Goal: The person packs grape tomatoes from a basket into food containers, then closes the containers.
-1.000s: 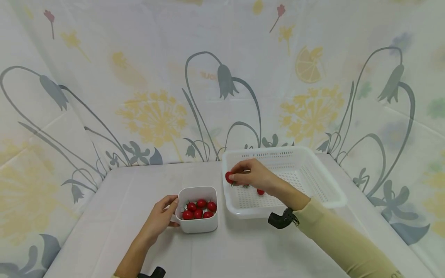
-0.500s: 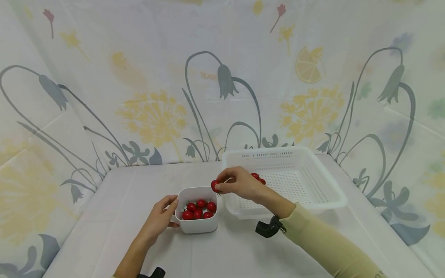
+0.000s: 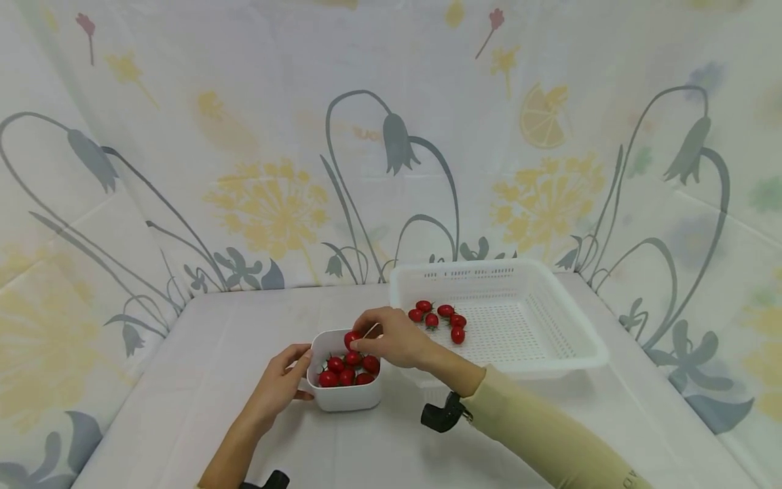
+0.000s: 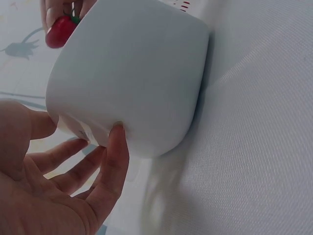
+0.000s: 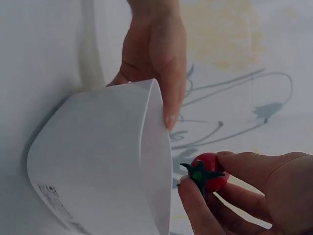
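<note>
A small white square bowl with several cherry tomatoes in it stands on the table. My left hand rests against the bowl's left side with thumb and fingers lightly curved round it; the left wrist view shows that hand touching the bowl's wall. My right hand pinches one cherry tomato by its fingertips just above the bowl's opening. The right wrist view shows the tomato with its green stem cap beside the bowl's rim.
A white perforated basket stands to the right of the bowl, with several cherry tomatoes at its near left. A floral cloth covers the table and hangs behind as a backdrop.
My right hand has carried a cherry tomato leftward from the basket's edge to just above the bowl. The left hand has stayed on the bowl.
</note>
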The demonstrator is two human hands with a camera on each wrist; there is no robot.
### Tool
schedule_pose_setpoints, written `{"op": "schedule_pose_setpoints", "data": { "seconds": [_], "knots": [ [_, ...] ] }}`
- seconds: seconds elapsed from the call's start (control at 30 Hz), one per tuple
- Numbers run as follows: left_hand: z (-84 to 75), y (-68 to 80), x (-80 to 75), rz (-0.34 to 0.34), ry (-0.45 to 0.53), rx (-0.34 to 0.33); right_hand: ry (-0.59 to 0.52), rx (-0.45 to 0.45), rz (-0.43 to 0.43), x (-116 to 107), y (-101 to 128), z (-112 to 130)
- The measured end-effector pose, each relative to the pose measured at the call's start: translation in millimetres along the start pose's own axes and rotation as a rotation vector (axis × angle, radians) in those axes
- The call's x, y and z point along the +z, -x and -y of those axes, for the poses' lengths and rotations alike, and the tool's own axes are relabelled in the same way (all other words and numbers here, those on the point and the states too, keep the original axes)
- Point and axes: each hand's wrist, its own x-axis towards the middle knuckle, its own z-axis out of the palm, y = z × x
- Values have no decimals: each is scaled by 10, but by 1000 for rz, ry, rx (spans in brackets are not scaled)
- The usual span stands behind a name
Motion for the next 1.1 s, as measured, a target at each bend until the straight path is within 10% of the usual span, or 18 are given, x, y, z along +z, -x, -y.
{"op": "schedule_pose_setpoints", "data": {
  "seconds": [1.1],
  "knots": [
    [-14,6,14,4,11,9,475,-12,-16,777,-332,-60]
  ]
}}
